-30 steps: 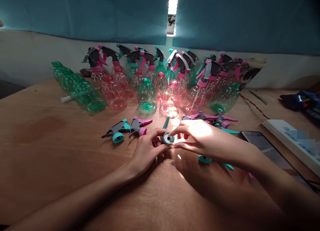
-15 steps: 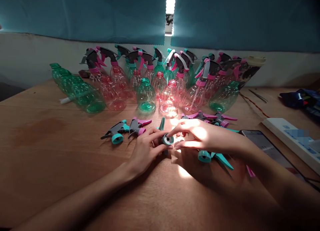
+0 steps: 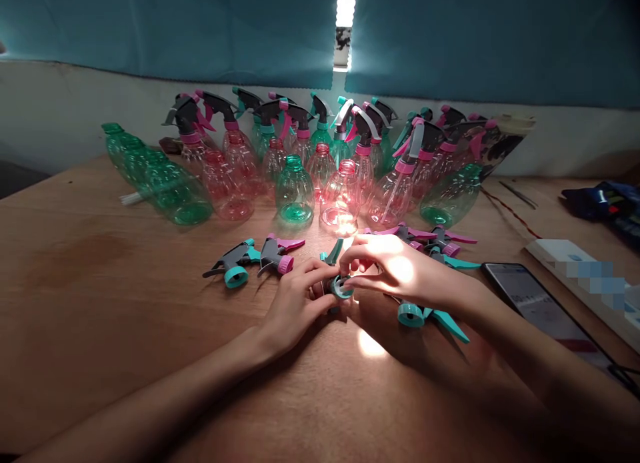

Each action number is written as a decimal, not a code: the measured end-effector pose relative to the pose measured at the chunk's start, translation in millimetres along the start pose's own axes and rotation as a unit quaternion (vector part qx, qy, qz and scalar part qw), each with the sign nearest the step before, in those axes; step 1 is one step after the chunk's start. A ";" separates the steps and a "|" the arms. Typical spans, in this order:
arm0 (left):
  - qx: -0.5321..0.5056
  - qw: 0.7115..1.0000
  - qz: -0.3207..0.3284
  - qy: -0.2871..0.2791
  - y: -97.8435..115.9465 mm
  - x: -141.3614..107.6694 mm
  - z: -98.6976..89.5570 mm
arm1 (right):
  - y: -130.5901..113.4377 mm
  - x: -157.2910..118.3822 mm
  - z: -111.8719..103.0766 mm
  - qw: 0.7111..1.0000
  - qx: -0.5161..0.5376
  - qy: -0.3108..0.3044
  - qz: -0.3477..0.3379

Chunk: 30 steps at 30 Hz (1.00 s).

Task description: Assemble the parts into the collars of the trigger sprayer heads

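My left hand [image 3: 300,303] is closed around a spray head with a teal collar [image 3: 342,288], its open end facing me and its teal trigger pointing up. At that collar, the thumb and fingers of my right hand [image 3: 390,266] are pinched together; whatever they grip at the opening is too small to make out. Left of my hands lie a spray head with a teal collar [image 3: 236,276] and one with a pink collar [image 3: 285,264]. A teal-collared head [image 3: 411,315] rests under my right wrist, and several more heads lie behind my right hand.
Several green and pink bottles stand behind my hands, among them an uncapped green bottle [image 3: 295,193] and an uncapped pink one [image 3: 340,199]. To the right are a phone [image 3: 535,303], a white power strip [image 3: 585,276], tweezers [image 3: 517,194] and a dark cloth bundle [image 3: 600,206].
The fingers of my right hand have drawn together over the collar's opening, where the index finger reached in before. The held spray head has tilted slightly and moved a little right.
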State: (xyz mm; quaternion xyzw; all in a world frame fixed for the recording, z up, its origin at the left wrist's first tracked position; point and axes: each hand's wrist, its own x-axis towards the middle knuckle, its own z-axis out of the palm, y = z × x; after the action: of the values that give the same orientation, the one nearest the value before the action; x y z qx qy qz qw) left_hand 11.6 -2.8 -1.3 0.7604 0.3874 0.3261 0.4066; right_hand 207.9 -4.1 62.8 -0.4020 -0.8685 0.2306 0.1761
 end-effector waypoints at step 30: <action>-0.115 0.991 -0.071 0.002 -0.9 7.4 -2.1 | -11.8 -8.7 -19.3 0.985 0.124 0.102 0.070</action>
State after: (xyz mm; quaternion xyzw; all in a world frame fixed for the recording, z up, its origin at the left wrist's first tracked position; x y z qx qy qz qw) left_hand 13.2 4.7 0.2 0.6787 0.4014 0.3399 0.5126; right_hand 215.5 -12.7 84.2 -0.4579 -0.7804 0.3065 0.2955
